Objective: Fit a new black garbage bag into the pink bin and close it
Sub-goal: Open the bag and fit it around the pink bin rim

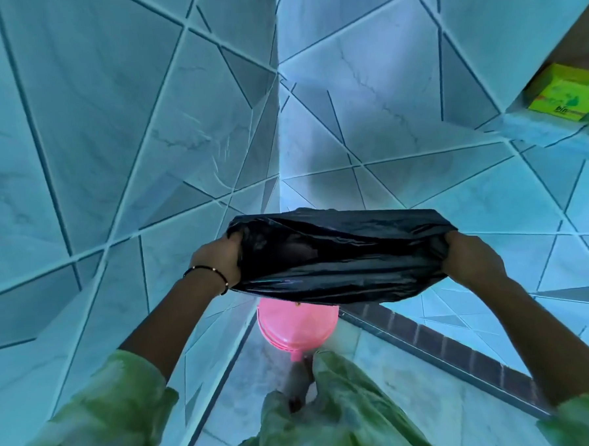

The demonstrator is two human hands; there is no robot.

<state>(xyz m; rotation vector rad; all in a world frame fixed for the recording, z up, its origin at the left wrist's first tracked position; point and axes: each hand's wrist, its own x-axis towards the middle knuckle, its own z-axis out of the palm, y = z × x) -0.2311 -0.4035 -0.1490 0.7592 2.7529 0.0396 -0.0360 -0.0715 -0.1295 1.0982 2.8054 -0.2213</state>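
Note:
A black garbage bag (339, 258) is stretched wide between my two hands, its mouth pulled open towards me. My left hand (216, 261), with a beaded bracelet on the wrist, grips the bag's left edge. The right edge is gripped by my right hand (472, 258). Below the bag, on the floor in the corner, stands the pink bin (298, 328). The bag hides the bin's far part, and I cannot tell whether its lid is up or down. The bag hangs above the bin and does not touch it.
Tiled walls meet in a corner straight ahead. A ledge at the upper right carries a yellow-green box (566, 92). A dark brick strip (446, 348) runs along the floor at the right. My foot (296, 383) and green clothing (347, 411) are just before the bin.

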